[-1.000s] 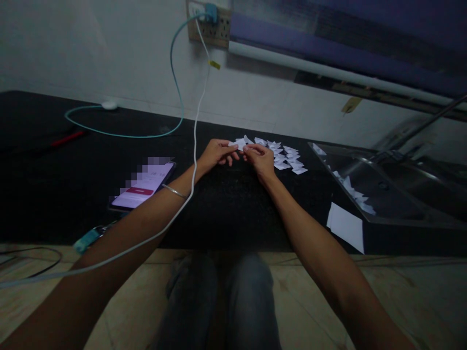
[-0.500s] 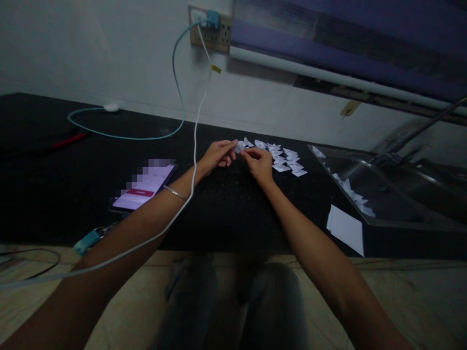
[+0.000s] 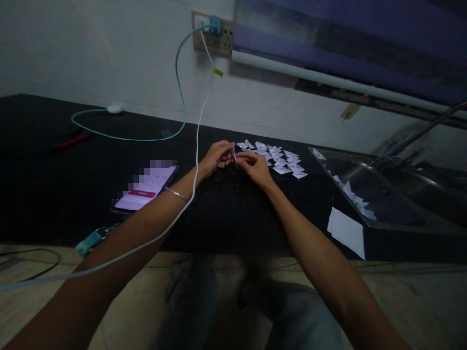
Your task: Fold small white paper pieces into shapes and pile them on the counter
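A small piece of folded white paper [image 3: 234, 155] is pinched between both hands over the black counter, its narrow edge turned toward me. My left hand [image 3: 218, 156] grips its upper left side with thumb and fingers. From the right, my right hand [image 3: 256, 167] holds its lower end between thumb and forefinger. Just behind the right hand lie several small folded paper shapes [image 3: 280, 162] in loose rows, pointed like little boats. The right hand covers part of those nearest to it.
A sink [image 3: 386, 194] is at the right, with folded papers along its left rim. Flat white sheets [image 3: 346, 232] lie near the counter's front edge. A lit phone [image 3: 146, 188] and keys with a teal tag [image 3: 91, 241] are at left. A white cable [image 3: 197, 146] passes over my left forearm.
The paper in my hands has turned from showing a broader face to standing nearly edge-on. My right hand has shifted slightly left and down. One leg below has moved to the right.
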A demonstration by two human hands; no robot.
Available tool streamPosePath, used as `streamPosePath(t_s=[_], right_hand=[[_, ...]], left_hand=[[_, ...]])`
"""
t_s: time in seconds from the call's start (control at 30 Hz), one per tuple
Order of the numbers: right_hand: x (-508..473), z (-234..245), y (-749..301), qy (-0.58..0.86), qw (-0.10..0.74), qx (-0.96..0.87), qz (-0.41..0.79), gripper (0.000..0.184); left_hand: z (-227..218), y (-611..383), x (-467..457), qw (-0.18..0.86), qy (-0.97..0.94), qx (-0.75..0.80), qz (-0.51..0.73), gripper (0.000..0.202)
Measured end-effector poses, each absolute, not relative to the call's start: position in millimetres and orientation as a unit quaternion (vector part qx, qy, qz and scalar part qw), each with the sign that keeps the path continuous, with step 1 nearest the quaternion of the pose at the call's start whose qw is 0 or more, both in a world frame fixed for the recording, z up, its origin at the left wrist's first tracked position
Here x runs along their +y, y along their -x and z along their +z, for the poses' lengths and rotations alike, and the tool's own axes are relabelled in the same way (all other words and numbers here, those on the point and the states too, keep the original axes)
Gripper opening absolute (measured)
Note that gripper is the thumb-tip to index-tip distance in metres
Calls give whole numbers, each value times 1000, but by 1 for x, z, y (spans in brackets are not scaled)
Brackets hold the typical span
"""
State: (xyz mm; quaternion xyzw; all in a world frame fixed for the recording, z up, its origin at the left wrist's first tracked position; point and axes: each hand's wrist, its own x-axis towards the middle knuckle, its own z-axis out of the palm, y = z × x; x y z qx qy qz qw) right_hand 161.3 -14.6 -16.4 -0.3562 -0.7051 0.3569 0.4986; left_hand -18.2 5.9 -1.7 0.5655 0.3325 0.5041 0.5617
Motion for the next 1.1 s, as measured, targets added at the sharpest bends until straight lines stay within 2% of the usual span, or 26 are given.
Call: streamPosePath(t_s=[0.23,0.5,0.6,0.8,0.93,1.1], right_hand=[[-18,-13,-160,382,493,-690,366,24],[-18,-15,-162,408,486,-712,299,22],[-19,-15,-163,433,484,-710,270,24],[-17,-13,-164,455,528,-644,315,23],[-12,-15,-167,444,555,-619,333,31],[-10,-17,-166,426,550,-631,344,41]], left_hand=[[3,17,2,540,-581,356,493,31],[1,17,3,552,-588,351,476,30],[2,17,2,559,-591,347,467,33],[3,19,0,585,-587,313,464,36],[2,20,2,575,-599,315,461,29],[3,19,1,532,-634,350,439,21]])
